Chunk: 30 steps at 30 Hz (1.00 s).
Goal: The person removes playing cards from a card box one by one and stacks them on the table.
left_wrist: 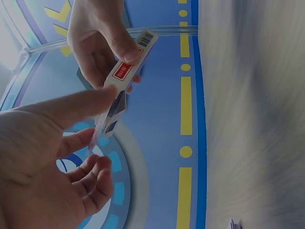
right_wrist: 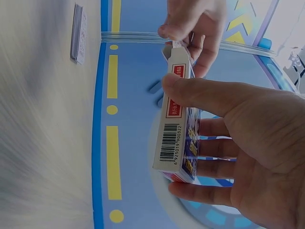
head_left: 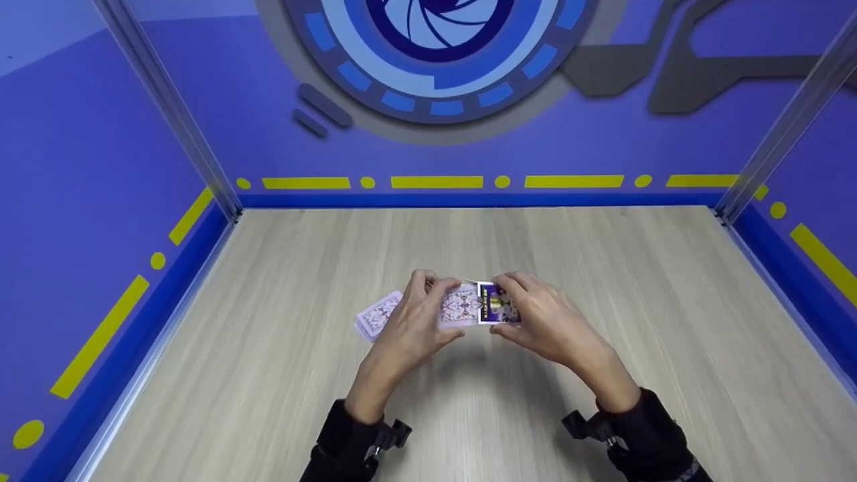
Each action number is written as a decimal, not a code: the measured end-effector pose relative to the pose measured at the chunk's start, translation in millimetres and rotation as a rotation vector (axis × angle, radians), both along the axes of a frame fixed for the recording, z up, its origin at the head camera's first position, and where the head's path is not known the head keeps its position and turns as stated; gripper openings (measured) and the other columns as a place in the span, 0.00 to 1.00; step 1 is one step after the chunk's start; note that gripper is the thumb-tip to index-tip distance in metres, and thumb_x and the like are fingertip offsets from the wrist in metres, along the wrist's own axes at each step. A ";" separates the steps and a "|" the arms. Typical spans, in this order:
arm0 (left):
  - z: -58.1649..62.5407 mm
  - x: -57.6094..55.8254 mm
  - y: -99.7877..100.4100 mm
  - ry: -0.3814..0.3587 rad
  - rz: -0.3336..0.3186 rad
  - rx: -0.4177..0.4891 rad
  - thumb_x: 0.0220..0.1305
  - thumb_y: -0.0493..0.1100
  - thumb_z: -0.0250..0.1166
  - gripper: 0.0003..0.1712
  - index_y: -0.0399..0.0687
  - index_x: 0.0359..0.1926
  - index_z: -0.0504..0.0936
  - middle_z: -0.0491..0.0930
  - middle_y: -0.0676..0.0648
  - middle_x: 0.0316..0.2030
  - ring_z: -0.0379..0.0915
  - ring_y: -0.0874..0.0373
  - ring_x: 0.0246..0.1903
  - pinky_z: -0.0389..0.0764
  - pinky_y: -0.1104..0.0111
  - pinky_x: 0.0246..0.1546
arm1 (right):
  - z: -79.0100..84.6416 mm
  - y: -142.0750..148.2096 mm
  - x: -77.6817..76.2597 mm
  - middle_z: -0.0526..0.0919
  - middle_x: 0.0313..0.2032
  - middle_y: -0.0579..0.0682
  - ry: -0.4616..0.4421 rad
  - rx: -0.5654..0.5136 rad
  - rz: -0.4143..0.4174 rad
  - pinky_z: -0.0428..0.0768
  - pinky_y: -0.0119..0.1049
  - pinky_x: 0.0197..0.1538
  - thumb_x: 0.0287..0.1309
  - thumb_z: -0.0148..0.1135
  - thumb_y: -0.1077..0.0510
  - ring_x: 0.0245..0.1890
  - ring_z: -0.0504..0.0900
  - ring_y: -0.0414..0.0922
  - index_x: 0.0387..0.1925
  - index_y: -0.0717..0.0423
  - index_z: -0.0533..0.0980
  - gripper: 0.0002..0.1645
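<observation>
My right hand (head_left: 554,323) grips a small card box (head_left: 495,305) by its long edges, thumb on the near side and fingers on the far side. In the right wrist view the box (right_wrist: 170,143) shows a white side with a barcode and red label, and its end flap stands open toward the left hand. My left hand (head_left: 408,325) pinches playing cards (head_left: 459,305) with patterned backs at that open end, and they overlap the box mouth. To the left of this hand, a stack of playing cards (head_left: 378,314) lies on the table, partly hidden behind the hand.
The light wooden table (head_left: 643,268) is bordered by blue panels with yellow dashes, at the back wall (head_left: 435,157) and on both sides. Metal posts (head_left: 171,107) stand at the back corners. Black straps with small mounts (head_left: 646,428) sit on both wrists.
</observation>
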<state>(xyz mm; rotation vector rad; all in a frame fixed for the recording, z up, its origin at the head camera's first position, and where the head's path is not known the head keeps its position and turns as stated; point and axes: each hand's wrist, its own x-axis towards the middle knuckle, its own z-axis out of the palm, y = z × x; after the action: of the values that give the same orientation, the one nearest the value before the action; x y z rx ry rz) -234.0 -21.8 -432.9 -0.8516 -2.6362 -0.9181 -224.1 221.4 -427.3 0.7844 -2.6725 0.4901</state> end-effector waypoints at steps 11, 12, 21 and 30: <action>-2.0 -1.5 -2.0 0.221 0.006 -0.138 0.51 0.45 0.83 0.42 0.43 0.66 0.77 0.72 0.45 0.52 0.68 0.52 0.53 0.73 0.61 0.59 | 0.4 1.0 0.1 0.81 0.56 0.58 -0.001 0.016 -0.006 0.82 0.51 0.50 0.49 0.83 0.50 0.53 0.82 0.54 0.62 0.62 0.75 0.42; -1.1 -1.4 -3.1 0.219 0.008 -0.144 0.51 0.44 0.83 0.41 0.44 0.67 0.77 0.71 0.45 0.52 0.68 0.52 0.53 0.72 0.61 0.58 | 0.8 1.1 0.0 0.80 0.56 0.58 -0.003 0.019 -0.007 0.82 0.51 0.49 0.50 0.83 0.50 0.53 0.82 0.54 0.62 0.62 0.75 0.42; 9.5 -4.7 -23.1 0.195 0.060 -0.076 0.49 0.36 0.82 0.37 0.41 0.62 0.79 0.71 0.41 0.53 0.68 0.47 0.53 0.73 0.57 0.58 | 3.6 5.6 -0.7 0.79 0.58 0.59 -0.020 0.023 -0.042 0.83 0.52 0.48 0.51 0.81 0.50 0.54 0.81 0.55 0.64 0.62 0.74 0.42; 18.0 -9.7 -46.7 0.047 0.266 0.017 0.51 0.38 0.83 0.39 0.37 0.64 0.77 0.70 0.37 0.56 0.68 0.44 0.55 0.75 0.54 0.56 | 3.6 6.7 0.0 0.80 0.57 0.60 -0.008 0.033 -0.045 0.83 0.53 0.49 0.53 0.79 0.50 0.53 0.81 0.56 0.64 0.63 0.74 0.41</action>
<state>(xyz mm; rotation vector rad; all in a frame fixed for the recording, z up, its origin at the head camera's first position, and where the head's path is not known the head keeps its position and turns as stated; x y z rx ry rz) -243.6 -68.4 -414.9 -0.4943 -2.6143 -0.8383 -224.1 228.1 -423.7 0.7306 -2.7058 0.4398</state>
